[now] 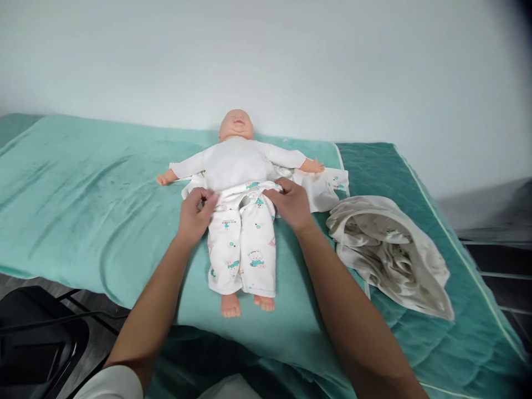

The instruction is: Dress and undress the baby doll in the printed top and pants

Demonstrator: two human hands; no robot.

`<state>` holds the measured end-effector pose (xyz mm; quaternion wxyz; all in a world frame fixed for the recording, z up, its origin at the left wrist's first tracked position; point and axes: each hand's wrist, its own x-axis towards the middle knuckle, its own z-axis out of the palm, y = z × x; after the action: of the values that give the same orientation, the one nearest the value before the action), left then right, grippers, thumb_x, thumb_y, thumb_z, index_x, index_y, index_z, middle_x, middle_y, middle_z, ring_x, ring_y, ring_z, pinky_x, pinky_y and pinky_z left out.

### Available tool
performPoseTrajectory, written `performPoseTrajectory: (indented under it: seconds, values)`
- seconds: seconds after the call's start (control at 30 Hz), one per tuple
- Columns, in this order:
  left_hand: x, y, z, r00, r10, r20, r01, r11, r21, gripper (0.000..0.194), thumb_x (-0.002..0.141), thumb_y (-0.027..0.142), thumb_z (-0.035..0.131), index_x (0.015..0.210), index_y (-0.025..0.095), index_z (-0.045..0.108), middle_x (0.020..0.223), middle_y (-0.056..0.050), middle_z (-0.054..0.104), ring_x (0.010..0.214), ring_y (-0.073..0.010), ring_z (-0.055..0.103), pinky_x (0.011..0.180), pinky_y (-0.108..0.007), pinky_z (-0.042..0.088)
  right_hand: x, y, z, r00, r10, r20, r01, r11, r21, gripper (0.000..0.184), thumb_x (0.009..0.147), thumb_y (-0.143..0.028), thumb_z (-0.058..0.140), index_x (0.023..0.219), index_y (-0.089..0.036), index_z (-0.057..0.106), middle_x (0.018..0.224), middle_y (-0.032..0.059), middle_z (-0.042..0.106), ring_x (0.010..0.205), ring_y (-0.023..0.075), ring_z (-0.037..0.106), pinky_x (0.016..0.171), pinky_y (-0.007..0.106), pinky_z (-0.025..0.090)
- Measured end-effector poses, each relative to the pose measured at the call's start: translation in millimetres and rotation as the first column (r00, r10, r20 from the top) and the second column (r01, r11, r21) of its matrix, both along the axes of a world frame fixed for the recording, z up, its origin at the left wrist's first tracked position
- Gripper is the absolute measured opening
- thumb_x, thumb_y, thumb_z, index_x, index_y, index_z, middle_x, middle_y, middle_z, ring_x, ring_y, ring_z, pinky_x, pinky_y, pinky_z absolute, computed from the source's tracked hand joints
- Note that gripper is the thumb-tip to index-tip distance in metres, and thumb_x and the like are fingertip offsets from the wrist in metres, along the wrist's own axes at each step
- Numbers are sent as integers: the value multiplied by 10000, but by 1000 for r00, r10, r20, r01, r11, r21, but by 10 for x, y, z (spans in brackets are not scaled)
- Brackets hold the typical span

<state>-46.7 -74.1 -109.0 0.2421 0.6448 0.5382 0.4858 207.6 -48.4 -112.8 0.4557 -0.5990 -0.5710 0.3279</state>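
A baby doll [236,125] lies on its back, arms spread, in a long-sleeved white top [236,160]. White baby pants [257,249] with small animal prints cover its legs, and its bare feet stick out of the cuffs. At the waistband's left side, my left hand [197,213] pinches the fabric between thumb and fingers. On the opposite side my right hand [293,204] grips the waistband too. Beneath the doll, by its hand on the right, a printed white garment [320,191] is spread out.
A crumpled white cloth bundle [386,249] lies to the right on the dark green quilted cover [469,343]. Under the doll is a light green blanket [103,199]. The wall [266,61] rises behind the bed. A black chair [37,338] stands at the lower left.
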Motion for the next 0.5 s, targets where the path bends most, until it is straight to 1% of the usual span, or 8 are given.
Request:
performPoseTrajectory:
  seconds: [0.03,0.07,0.13,0.2,0.3,0.4,0.5]
  values:
    - [-24,-26,-24,999,-37,12,37,999,-24,246,883,427,705,843,215,585,836,2,597,797,-155,524,768,-297,437,-2,2,1,1000,-5,2,5,1000,0,400,736,-514,688,655,-203,449,659,-46,360,673,112,349,608,272,279]
    - [-42,-35,-40,997,-68,22,69,996,-48,265,837,425,756,916,223,604,919,-8,620,857,-167,547,806,-302,450,-4,-2,6,1000,-5,6,5,1000,-1,401,744,-510,679,652,-205,436,656,-46,351,671,112,342,604,272,274]
    - [-64,-21,-54,995,-100,29,103,990,-94,360,781,419,809,1017,235,609,1036,-26,626,954,-190,563,864,-319,457,-13,-43,30,1000,1,21,-1,1000,-1,431,768,-519,661,639,-208,392,643,-45,317,659,108,315,588,272,248]
    - [-66,12,-53,995,-99,24,101,989,-112,366,778,407,805,1036,239,607,1062,-33,616,990,-204,558,893,-336,452,-33,-139,61,999,-5,49,5,1000,5,492,793,-553,649,631,-211,335,633,-45,274,646,103,282,577,274,218]
    - [-62,56,-51,995,-96,14,96,992,-84,288,800,364,767,1001,238,604,1026,-28,608,983,-208,542,906,-352,434,-81,-361,88,995,-12,102,10,1000,14,567,829,-603,633,627,-210,278,626,-42,229,636,98,250,575,280,197]
    - [-70,88,-75,995,-104,-6,104,994,-46,228,818,330,733,968,235,590,1000,-26,601,982,-207,527,915,-360,417,-110,-553,83,989,91,115,-91,996,-5,575,869,-632,601,628,-205,302,626,-38,242,638,102,262,581,280,211]
    - [-80,106,-116,996,-89,-10,88,995,-37,248,821,321,726,987,234,563,1024,-31,580,951,-194,516,885,-349,426,-92,-604,79,970,238,54,-235,971,-51,524,865,-650,628,701,-204,408,675,-38,333,669,112,324,599,266,269]
